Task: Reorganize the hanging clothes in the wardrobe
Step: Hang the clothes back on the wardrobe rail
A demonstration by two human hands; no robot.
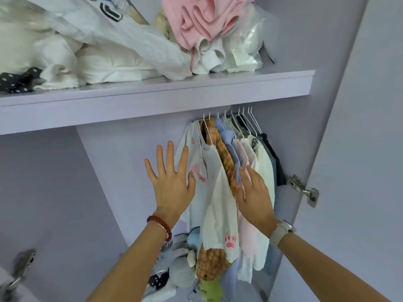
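Soft, even, cool daylight, no glare; faint shadow under the lavender shelf board (152, 105). Wide-angle bending at edges; blurred metal hinge (20, 269) bottom-left.

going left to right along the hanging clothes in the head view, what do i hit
left hand → white paw-print shirt → orange plaid shirt → blue garment → right hand, fingers among the pale garments → cream top → dark garment → door hinge

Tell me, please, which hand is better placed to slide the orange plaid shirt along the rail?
Probably the right hand: its straight fingers already lie against the hanging clothes, just beside the orange plaid shirt. The left hand is spread open over the white paw-print shirt, farther from it.
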